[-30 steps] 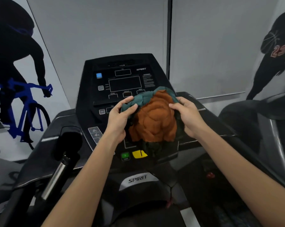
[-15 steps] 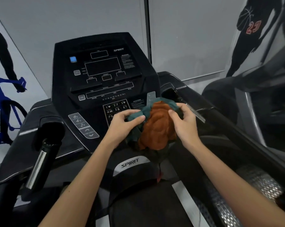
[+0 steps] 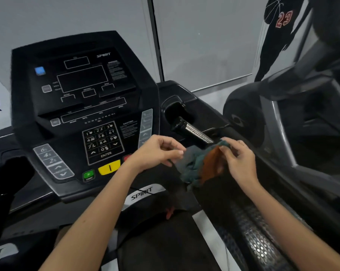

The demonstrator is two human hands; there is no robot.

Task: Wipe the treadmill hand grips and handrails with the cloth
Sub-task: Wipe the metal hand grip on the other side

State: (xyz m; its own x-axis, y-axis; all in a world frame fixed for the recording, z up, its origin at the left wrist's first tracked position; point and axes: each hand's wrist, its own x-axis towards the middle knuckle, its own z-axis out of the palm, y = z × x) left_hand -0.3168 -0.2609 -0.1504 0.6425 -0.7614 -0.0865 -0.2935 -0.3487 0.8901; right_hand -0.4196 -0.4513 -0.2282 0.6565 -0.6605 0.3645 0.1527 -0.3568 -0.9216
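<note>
Both hands have carried the crumpled teal-and-orange cloth [image 3: 202, 165] rightward; left hand [image 3: 157, 151] and right hand [image 3: 238, 160] pinch its edges, ready for the ribbed metal hand grip [image 3: 194, 132].

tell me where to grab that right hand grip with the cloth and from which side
Wrap the cloth around the ribbed metal section of the right hand grip, coming from its near free end just behind the right hand. The bar is a slim cylinder slanting toward the person, so fingers can close around it.
</note>
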